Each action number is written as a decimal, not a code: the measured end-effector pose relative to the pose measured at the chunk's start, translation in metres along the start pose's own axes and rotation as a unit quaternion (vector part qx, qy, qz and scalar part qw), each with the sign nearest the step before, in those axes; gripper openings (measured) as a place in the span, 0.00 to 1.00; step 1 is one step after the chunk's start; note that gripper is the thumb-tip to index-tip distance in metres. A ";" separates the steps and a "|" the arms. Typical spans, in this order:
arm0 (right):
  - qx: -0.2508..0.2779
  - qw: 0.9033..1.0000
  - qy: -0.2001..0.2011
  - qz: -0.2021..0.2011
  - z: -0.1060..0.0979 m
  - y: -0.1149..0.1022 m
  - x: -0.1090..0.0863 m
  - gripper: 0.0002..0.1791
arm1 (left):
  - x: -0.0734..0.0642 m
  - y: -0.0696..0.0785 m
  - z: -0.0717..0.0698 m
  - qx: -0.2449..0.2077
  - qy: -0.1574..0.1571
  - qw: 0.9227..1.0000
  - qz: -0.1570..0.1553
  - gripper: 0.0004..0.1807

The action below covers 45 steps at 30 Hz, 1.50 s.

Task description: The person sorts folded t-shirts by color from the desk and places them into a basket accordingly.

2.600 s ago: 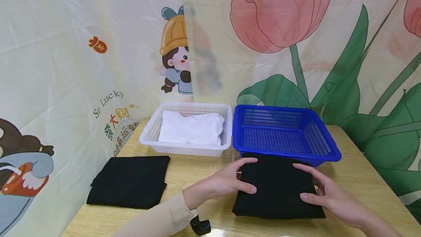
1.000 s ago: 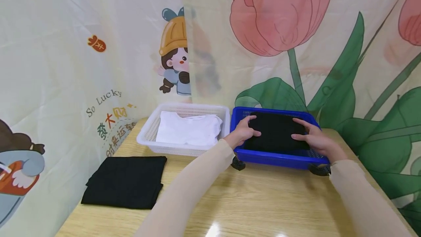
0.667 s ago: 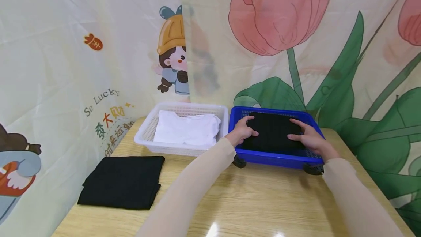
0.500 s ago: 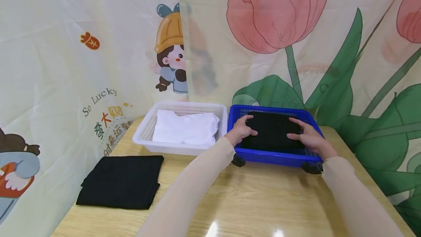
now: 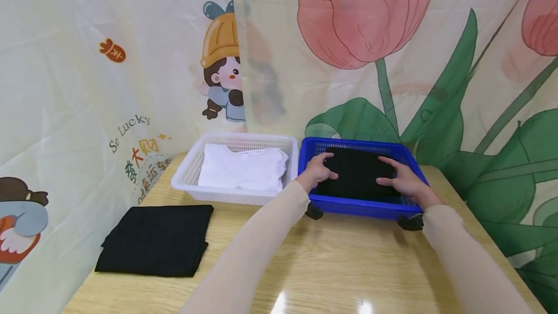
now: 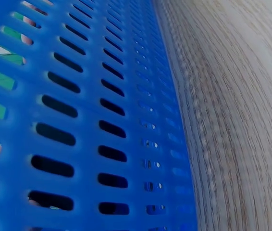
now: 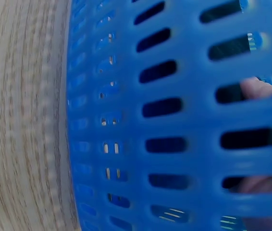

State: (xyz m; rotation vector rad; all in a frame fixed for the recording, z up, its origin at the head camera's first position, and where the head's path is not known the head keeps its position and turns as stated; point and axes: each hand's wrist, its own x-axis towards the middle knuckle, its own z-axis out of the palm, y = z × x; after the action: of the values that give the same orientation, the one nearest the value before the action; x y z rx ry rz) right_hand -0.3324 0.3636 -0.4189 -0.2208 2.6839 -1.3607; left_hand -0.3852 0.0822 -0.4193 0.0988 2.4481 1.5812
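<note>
A folded black garment lies inside the blue plastic basket. My left hand grips its left edge, thumb and a finger showing on top. At the opposite edge my right hand holds it the same way, with the other fingers hidden beneath or behind the cloth. In the left wrist view the slotted wall of the basket fills most of the picture. Through the slots in the right wrist view, parts of the right hand's fingers show beside dark cloth.
A white basket with a folded white garment stands against the blue one's left side. Another folded black garment lies at the left of the wooden table. A printed curtain hangs close behind the baskets.
Both hands have carried the black garment from the table in front of the blue basket forward into it. Over the last second they have stayed on it, while the head view has shifted slightly.
</note>
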 end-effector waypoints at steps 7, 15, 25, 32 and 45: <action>-0.010 1.000 -0.004 0.011 -0.001 -0.006 -0.001 0.48 | 0.000 0.001 -0.001 0.009 -0.002 1.000 -0.010 0.43; -0.013 1.000 -0.013 0.014 0.001 -0.008 0.000 0.48 | 0.004 0.000 -0.002 0.024 -0.003 0.999 -0.022 0.43; -0.021 0.999 -0.016 0.020 0.003 -0.003 0.001 0.47 | 0.000 -0.001 -0.001 0.030 -0.001 0.999 -0.025 0.43; -0.025 0.999 -0.022 0.032 0.004 -0.005 -0.003 0.47 | 0.003 -0.002 0.001 0.038 -0.006 0.999 -0.031 0.43; -0.056 0.998 -0.027 0.033 0.003 0.000 -0.003 0.45 | 0.002 0.000 0.002 0.034 -0.007 0.999 -0.042 0.42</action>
State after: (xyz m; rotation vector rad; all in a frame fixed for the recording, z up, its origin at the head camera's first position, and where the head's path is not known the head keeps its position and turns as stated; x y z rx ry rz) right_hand -0.3286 0.3616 -0.4203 -0.1767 2.6996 -1.1709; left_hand -0.3863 0.0848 -0.4203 0.0175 2.4626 1.4582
